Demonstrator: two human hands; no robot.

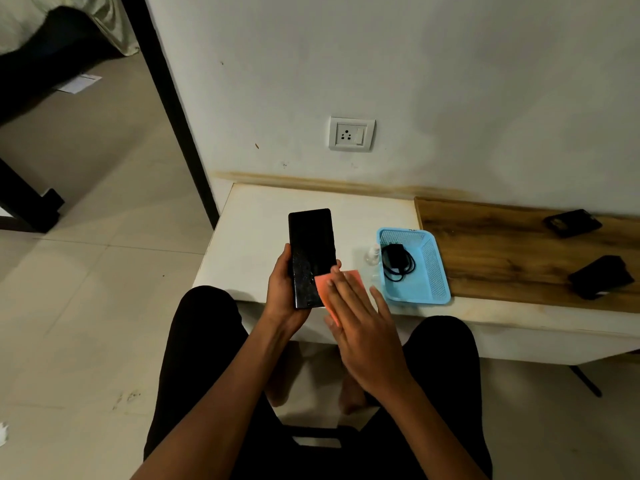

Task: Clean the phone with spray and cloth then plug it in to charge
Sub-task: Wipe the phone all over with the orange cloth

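Note:
My left hand (282, 292) grips a black phone (310, 251) upright above the near edge of the white table (256, 223), screen towards me and speckled with droplets. My right hand (360, 327) lies flat, fingers spread, pressing an orange cloth (323, 287) against the phone's lower right corner. A small clear spray bottle (372, 254) stands on the table just left of a blue mesh basket (433, 268). Inside the basket lies a black charger with its coiled cable (396, 261). On the wall above the table sits a white socket with a switch (351, 134).
A wooden board (491, 247) covers the table's right part, with two dark objects (573, 222) (601, 277) on it. My legs in black trousers are under the table's front edge. A dark door frame (166, 91) and tiled floor lie to the left.

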